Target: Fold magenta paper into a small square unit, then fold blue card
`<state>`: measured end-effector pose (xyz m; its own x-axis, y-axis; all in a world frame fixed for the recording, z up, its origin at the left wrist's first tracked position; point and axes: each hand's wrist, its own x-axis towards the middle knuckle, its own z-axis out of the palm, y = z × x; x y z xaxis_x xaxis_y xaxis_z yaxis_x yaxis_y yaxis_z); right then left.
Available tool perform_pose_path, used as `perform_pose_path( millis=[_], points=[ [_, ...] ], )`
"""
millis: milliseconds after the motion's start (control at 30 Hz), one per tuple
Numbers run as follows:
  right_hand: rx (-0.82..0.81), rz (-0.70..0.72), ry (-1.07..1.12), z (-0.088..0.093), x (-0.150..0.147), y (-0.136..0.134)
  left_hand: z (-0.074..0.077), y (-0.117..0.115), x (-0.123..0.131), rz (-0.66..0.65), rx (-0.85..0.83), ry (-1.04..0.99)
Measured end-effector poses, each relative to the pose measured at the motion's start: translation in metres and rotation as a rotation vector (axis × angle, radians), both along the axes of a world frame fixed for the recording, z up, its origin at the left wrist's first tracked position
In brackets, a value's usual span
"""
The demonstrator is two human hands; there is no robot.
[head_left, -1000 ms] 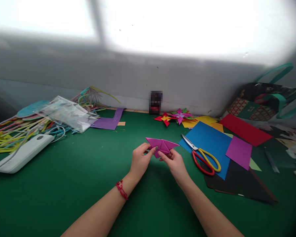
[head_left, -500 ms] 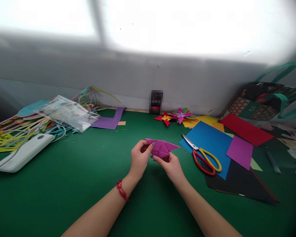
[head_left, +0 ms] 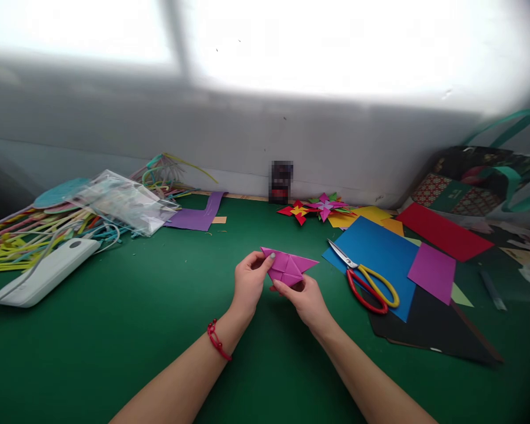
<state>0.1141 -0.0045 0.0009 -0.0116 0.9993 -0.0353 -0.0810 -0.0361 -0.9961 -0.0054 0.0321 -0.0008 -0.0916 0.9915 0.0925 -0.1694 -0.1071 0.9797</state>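
Note:
A folded piece of magenta origami paper (head_left: 287, 266) is held up between both hands over the green table (head_left: 168, 330). It has creased triangular flaps and a pointed tip on the right. My left hand (head_left: 249, 280) pinches its left end, thumb on the front face and fingers behind. Along the lower right edge, my right hand (head_left: 308, 299) grips it with the thumb in front; most of the other fingers are hidden. Right of my right hand, scissors (head_left: 357, 268) with one red and one yellow handle lie on a blue paper sheet (head_left: 382, 247).
Folded paper stars (head_left: 324, 206) lie at the back near a pixelated object (head_left: 281, 182). Black (head_left: 437, 330), red (head_left: 444, 231) and magenta sheets (head_left: 433, 272) spread rightward, with a bag (head_left: 454, 188) behind. Leftward are a white power strip (head_left: 48, 274), plastic sleeve (head_left: 123, 203), pipe cleaners and purple paper (head_left: 189, 219).
The folded magenta paper has tilted slightly in my hands, its right tip shifting a little left. Both hands keep hold of it. The whole view has shifted very slightly.

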Motion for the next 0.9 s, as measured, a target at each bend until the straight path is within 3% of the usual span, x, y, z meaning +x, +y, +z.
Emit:
perform_pose_path(
  millis=[200,467,633,767,900],
  points=[
    [0.001,0.01,-0.017,-0.0032,-0.0002,-0.0001,0.001,0.0014,-0.0006,-0.047,-0.071,-0.025],
    [0.079,-0.066,-0.072,-0.0021,0.0003,-0.0022,-0.0003,0.0028,0.0009,-0.018,0.012,-0.042],
    [0.132,-0.134,-0.205,-0.003,0.0056,-0.0026,0.0024,0.0053,-0.0009,-0.105,-0.026,-0.115],
    [0.132,-0.107,-0.202,-0.0031,0.0065,-0.0023,0.0019,0.0059,-0.0029,-0.223,-0.095,-0.113],
    [0.138,-0.111,-0.174,-0.0039,0.0072,-0.0014,-0.0011,0.0032,0.0007,-0.244,-0.115,-0.132]
  ],
)
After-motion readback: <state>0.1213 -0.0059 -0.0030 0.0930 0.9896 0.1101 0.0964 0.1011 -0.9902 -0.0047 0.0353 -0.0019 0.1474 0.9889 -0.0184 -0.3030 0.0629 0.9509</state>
